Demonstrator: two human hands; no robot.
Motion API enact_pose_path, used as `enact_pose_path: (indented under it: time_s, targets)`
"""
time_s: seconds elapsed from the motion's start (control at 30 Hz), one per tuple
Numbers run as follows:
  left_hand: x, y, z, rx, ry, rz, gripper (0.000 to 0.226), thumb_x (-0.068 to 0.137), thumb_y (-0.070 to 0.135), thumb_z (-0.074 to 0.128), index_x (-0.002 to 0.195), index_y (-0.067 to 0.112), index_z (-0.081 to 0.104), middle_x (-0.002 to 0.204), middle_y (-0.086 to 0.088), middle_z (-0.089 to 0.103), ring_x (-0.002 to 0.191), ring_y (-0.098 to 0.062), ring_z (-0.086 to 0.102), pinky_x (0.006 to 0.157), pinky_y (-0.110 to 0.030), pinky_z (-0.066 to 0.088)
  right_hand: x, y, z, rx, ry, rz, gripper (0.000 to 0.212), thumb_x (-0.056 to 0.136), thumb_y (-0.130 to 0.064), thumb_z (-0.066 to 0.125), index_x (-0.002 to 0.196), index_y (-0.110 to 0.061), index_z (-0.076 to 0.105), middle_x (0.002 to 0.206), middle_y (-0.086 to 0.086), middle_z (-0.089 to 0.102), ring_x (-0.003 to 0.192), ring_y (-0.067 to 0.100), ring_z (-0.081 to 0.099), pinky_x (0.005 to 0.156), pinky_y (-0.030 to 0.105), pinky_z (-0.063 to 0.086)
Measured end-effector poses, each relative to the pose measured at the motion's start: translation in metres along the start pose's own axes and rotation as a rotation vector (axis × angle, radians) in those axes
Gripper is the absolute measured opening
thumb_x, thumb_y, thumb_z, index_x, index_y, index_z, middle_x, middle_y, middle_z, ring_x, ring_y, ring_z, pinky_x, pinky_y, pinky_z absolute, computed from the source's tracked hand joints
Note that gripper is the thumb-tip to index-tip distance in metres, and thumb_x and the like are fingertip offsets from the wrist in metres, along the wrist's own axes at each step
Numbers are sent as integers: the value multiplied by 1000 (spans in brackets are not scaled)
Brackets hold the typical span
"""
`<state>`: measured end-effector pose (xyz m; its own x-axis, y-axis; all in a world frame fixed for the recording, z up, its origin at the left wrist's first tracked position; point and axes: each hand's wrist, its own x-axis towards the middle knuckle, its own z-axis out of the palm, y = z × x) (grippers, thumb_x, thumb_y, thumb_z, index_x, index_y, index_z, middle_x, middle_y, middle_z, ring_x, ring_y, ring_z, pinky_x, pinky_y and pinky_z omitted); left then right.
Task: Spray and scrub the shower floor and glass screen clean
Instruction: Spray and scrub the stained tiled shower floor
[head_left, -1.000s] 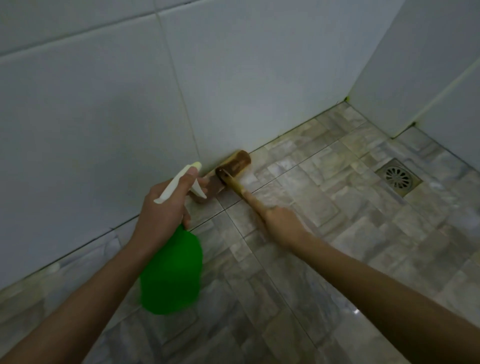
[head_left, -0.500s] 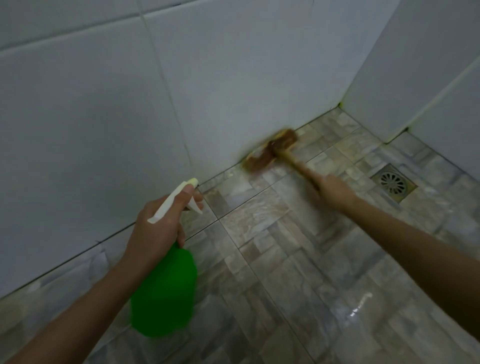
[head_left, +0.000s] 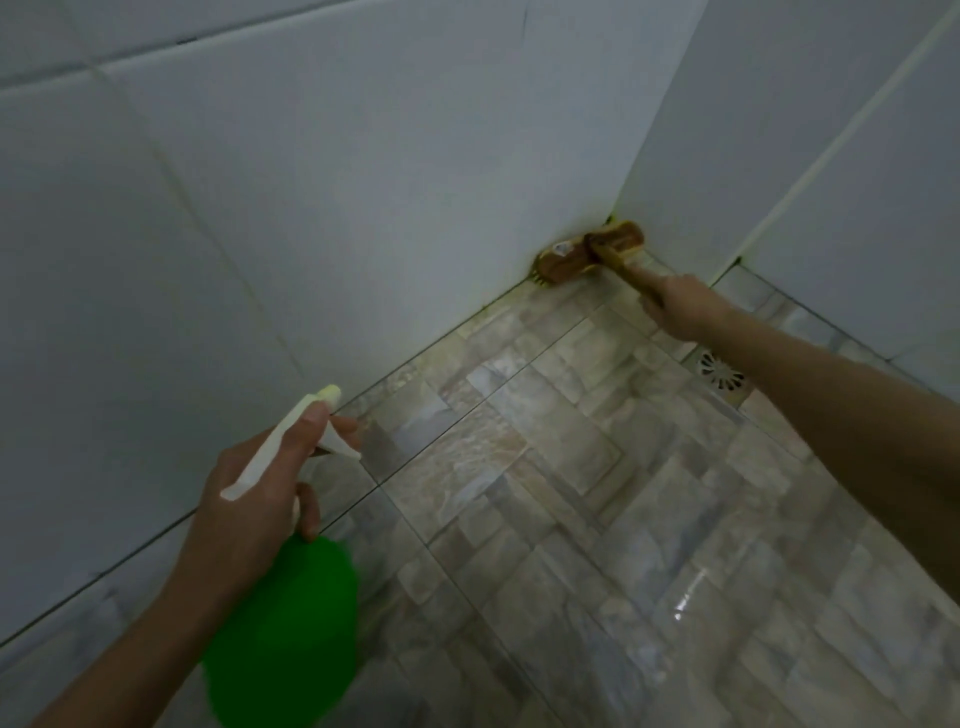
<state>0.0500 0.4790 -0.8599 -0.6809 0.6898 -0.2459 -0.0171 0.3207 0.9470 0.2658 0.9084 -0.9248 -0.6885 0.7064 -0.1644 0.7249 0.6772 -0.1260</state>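
- My right hand (head_left: 685, 306) is closed round the handle of the scrubbing brush (head_left: 589, 254). Its wooden head sits in the upper right of the frame, bristles down in the corner where the shower floor (head_left: 571, 493) meets the white tiled wall (head_left: 363, 182).
- That seam shows a yellowish-green line, so I judge this is the spot that needs the work. Short strokes along the joint suit it, with the bristles angled into the grout rather than flat on the tile.
- My arm is stretched far out, so my pressure is probably weak; leaning closer would let me bear down on the head.
- My left hand (head_left: 249, 499), lower left, grips the neck of the green spray bottle (head_left: 285, 634), with a finger along the white spray head, which points toward the wall base. The bottle is well apart from the brush.
- If the grime resists, I should bring the nozzle nearer the corner before squeezing, so the spray lands on the seam and not on my right hand.
- The floor gleams wet in the lower right, so I mind my footing. I would push loosened dirt toward the drain (head_left: 719, 369), just beside my right forearm.
- The glass screen is not in view.
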Motion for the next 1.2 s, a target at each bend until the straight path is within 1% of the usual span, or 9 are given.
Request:
enact_pose_path:
  time_s: [0.13,0.27,0.47,0.57,0.73,0.87,1.03,1.13,1.2]
  targets:
    - [3,1,2,29,-7,3,67,74,78,46,106,28,77,103,12,78,38,-17,50,45,-22,45,-10,-16,20,-13,-103,-241,58,100,-20,45,152,-32,23,89,14,63,69,25,54,67,31,42]
    - [0,-2,-1,8,-17,17,58,71,77,49,102,38,78,104,9,78,39,-19,49,46,-23,43,3,10,3,39,17,58,58,99,-17,46,153,-27,25,106,25,63,89,38,61,78,40,49]
    - [-7,4,-12,-11,4,39,50,61,95,56,83,54,76,105,5,78,54,-40,57,45,-26,44,-19,-33,25,58,-92,-244,58,98,-17,48,152,-28,27,81,9,59,70,30,59,64,33,44]
    - [-19,3,-18,16,19,36,35,74,79,52,88,57,75,105,6,78,59,-46,57,53,-29,44,-25,-41,28,111,7,-40,60,99,-20,46,152,-32,23,92,18,65,77,35,63,68,40,51]
    - [-40,-7,-33,-8,103,-23,53,75,73,53,88,30,81,105,4,78,75,-52,65,46,-26,44,-111,-163,60,168,-123,-58,65,101,-11,36,153,-38,7,79,10,55,63,20,50,57,30,39]
    - [-60,-15,-45,-20,147,-41,35,74,73,55,87,51,78,103,3,79,85,-57,65,49,-25,44,-151,-240,78,47,-165,-275,72,101,-9,33,151,-41,-8,64,-1,36,53,14,39,55,32,38]
    - [-100,-14,-82,-70,230,-42,25,86,66,62,90,47,78,100,-1,79,62,-35,65,39,-22,42,-148,-228,66,162,-18,167,57,98,-9,37,152,-21,23,75,11,58,64,27,57,52,32,40]
    - [-118,-24,-99,-114,320,-74,39,87,52,53,109,28,73,97,2,78,69,-19,68,37,-22,41,-188,-292,74,139,-226,72,30,103,-13,34,119,-2,56,108,19,65,98,35,63,77,40,49]
    - [-130,-31,-107,-97,358,-94,40,92,48,51,116,23,72,100,0,78,62,-14,66,38,-22,42,-215,-329,82,93,-358,-149,33,105,-20,33,126,-9,56,113,17,63,103,34,63,82,39,49]
